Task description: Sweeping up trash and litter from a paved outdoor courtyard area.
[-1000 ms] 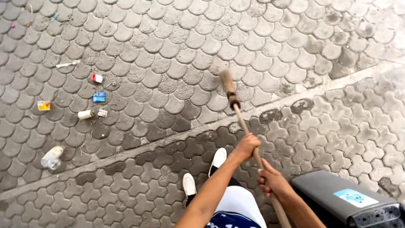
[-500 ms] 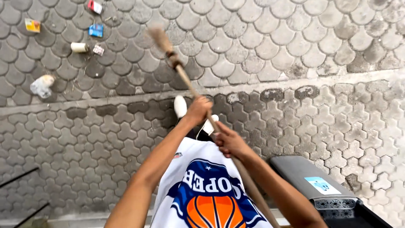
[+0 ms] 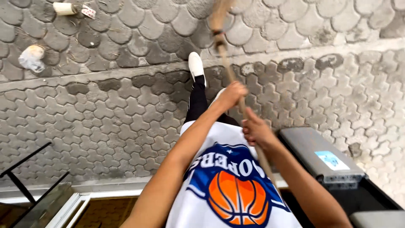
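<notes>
As held now, broom handle (image 3: 228,71): long axis runs from near right to far, head end blurred at the far edge. My left hand (image 3: 231,95) is wrapped shut on it farther along; my right hand (image 3: 256,131) is closed on it nearer. Litter, a crumpled wrapper (image 3: 32,57) and paper cup (image 3: 64,8), lies far left on the paving (image 3: 126,122).

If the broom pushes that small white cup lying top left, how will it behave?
The cup lies on its side, so it will probably roll rather than slide. It looks light, so it may skip away. The uneven paving could catch it in the joints.
</notes>
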